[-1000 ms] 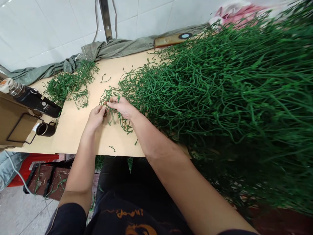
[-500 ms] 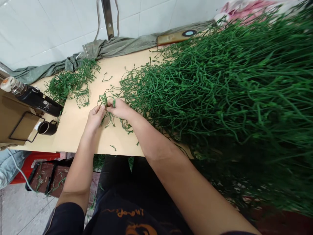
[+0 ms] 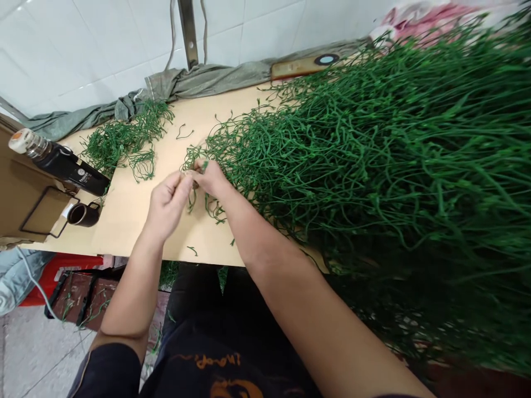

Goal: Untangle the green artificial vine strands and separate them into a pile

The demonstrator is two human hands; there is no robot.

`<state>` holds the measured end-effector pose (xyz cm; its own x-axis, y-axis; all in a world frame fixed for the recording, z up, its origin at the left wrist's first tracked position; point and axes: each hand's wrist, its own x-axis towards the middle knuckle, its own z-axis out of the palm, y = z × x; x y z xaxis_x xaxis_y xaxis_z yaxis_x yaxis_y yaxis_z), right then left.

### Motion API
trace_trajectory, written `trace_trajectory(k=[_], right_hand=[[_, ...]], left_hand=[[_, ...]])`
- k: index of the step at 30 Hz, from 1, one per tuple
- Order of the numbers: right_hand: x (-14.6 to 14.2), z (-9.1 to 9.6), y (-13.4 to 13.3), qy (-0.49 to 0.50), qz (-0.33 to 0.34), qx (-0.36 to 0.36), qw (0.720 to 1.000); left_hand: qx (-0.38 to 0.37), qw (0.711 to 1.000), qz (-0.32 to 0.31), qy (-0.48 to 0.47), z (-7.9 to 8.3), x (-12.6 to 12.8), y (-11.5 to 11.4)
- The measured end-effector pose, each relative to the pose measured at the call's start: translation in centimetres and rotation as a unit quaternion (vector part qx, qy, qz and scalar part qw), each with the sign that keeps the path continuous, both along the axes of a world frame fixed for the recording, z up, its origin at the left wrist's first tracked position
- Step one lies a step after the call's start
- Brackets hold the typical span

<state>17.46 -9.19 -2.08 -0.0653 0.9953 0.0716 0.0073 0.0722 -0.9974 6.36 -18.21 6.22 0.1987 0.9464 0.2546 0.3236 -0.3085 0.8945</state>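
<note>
My left hand [image 3: 167, 200] is closed in a pinch, thumb and forefinger meeting my right fingers at the bud ends of a few garlic scapes. My right hand [image 3: 210, 177] is curled around a small bunch of garlic scapes [image 3: 191, 198], whose curly tips hang below and stick up behind the fingers. Something green wraps or lies on a right finger. Just beyond that hand, the large pile of long garlic scapes [image 3: 332, 138] spreads right across the table. The exact grip between the fingertips is partly hidden.
On the tan tabletop [image 3: 128, 221], a smaller heap of cut tips [image 3: 120, 141] lies at the back left. A black flask [image 3: 70, 166] and a dark mug [image 3: 84, 214] stand at the left. A phone [image 3: 296, 67] rests by rolled grey cloth [image 3: 224, 77] along the wall.
My left hand has turned and risen slightly, its thumb now pressed up near the right fingers. My right hand has shifted a little to the right, and the stems between them are more covered.
</note>
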Motion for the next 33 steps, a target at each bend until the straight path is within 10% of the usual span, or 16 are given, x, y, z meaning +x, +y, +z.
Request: trace_trajectory(k=[5, 13, 25, 33], right_hand=[[0.7, 1.3, -1.3, 0.164, 0.057, -0.068, 0.982], [0.4, 1.2, -1.1, 0.173, 0.054, -0.044, 0.982], [-0.1, 0.9, -1.1, 0.104, 0.006, -0.079, 0.991], [-0.2, 0.6, 0.3, 0.13, -0.129, -0.124, 0.975]], left_hand=[[-0.057, 0.989, 0.138, -0.002, -2.5, -1.5, 4.0], [-0.083, 0.984, 0.044, 0.152, -5.6, -2.5, 5.4], [-0.102, 0.99, -0.003, 0.098, -5.9, -1.7, 4.7], [-0.086, 0.975, -0.162, 0.123, -2.8, -0.4, -1.5]])
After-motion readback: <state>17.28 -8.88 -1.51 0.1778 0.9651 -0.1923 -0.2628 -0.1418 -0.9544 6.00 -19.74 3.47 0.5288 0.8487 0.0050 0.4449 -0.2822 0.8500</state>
